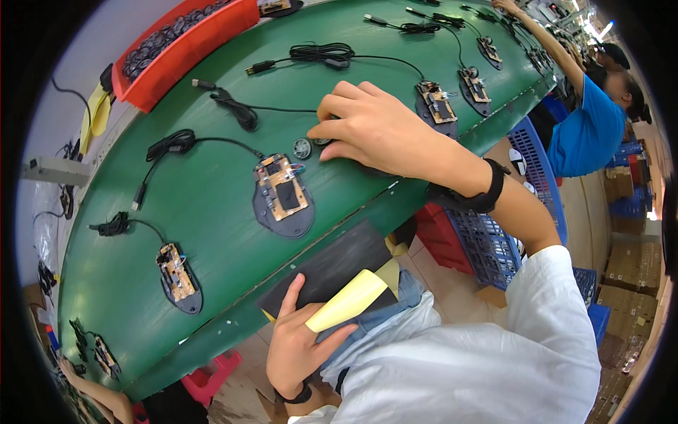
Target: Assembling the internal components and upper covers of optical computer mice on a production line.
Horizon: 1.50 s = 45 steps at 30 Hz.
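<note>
One wheel (302, 148) — beside right hand (374, 131)

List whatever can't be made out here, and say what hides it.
Head view: where one black cable ends, hidden by the right hand.
Head view: some fingers of the left hand, hidden by the yellow sheet.
Head view: far end of the red bin, cut off by the top edge.

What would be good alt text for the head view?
A person's right hand is over a green table, its fingers beside a small grey wheel. Below the table edge, the left hand is at a curled yellow sheet. Circuit boards on dark bases, with black cables, are spread across the table, near a red bin of dark parts.
</note>
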### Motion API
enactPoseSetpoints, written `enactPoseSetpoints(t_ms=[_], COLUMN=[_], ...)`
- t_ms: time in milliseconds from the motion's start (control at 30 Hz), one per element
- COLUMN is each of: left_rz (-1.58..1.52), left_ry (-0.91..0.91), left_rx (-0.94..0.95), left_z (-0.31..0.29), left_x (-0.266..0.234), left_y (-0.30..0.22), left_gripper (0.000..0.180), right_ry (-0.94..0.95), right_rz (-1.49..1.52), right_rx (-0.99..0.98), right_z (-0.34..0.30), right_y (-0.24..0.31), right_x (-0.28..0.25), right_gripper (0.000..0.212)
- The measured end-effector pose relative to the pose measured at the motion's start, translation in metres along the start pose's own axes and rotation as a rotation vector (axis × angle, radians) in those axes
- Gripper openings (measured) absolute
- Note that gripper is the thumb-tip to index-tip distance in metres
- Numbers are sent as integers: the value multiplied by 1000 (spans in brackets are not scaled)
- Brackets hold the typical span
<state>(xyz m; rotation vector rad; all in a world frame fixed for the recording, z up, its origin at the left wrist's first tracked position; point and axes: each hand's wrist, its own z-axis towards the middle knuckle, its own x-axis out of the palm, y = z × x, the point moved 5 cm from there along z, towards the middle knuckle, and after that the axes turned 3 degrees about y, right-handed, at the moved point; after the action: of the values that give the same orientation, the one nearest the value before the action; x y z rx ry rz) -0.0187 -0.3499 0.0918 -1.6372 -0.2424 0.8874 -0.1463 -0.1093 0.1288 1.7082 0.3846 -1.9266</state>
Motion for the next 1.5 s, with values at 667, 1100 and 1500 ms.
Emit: enactPoseSetpoints(t_ms=[667, 1100, 1500], left_rz=[13, 13, 52], left_ry=[-38, -57, -12], left_rx=[79, 88, 53], left_z=[-8, -11, -8], left_x=[-7, 0, -3], left_y=[1, 8, 4], left_gripper=[28, 31, 31], right_ry=[-95, 148, -135], right_rz=[191, 562, 82], right_rx=[70, 82, -173], right_z=[-18, -72, -86], right_y=[26, 105, 101], right_x=[-26, 20, 22], right_gripper=[19, 33, 33])
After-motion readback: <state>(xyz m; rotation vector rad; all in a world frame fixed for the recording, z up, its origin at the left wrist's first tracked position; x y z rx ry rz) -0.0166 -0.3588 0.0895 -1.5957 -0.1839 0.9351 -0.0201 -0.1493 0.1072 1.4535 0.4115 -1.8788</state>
